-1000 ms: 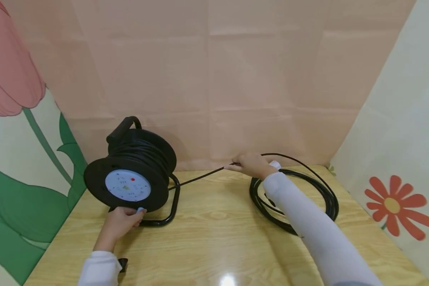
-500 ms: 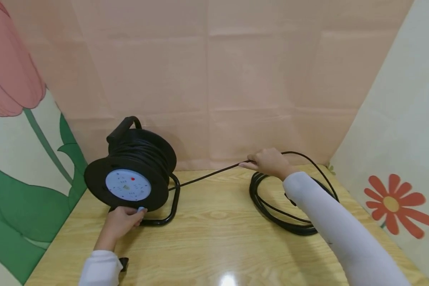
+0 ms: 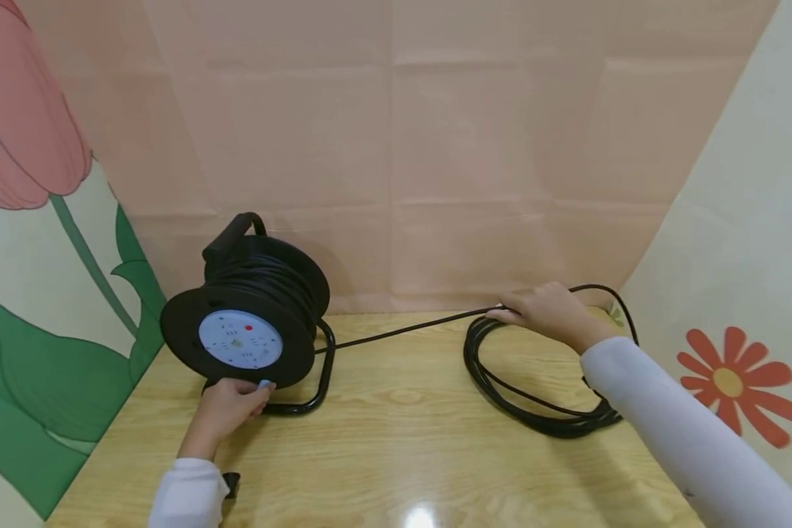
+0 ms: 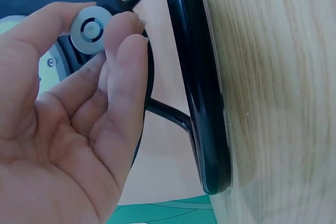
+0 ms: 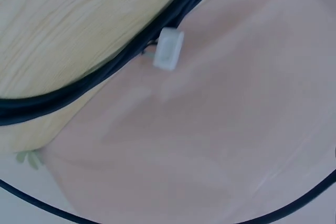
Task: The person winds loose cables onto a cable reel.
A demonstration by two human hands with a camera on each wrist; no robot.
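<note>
A black cable reel (image 3: 237, 337) with a pale round socket panel (image 3: 240, 339) stands on its tubular frame at the left. At the reel's lower rim my left hand (image 3: 227, 407) pinches a small grey-blue knob (image 4: 90, 30) between thumb and fingers, seen closely in the left wrist view. From the reel a black cable (image 3: 405, 328) runs taut to my right hand (image 3: 548, 312), which grips it near the back of the table. Beyond that hand the cable bends over into a loose coil (image 3: 534, 418). The right wrist view does not show the right hand.
A white tag (image 5: 168, 49) hangs by the coiled cable in the right wrist view. The wooden table (image 3: 396, 455) meets a pink backdrop (image 3: 396, 183), with flower-printed panels on both sides. A small black item (image 3: 232, 484) lies beside the left sleeve.
My right hand has moved rightward, and the stretch of cable between it and the reel is longer. My left hand stays at the knob; the view has shifted slightly.
</note>
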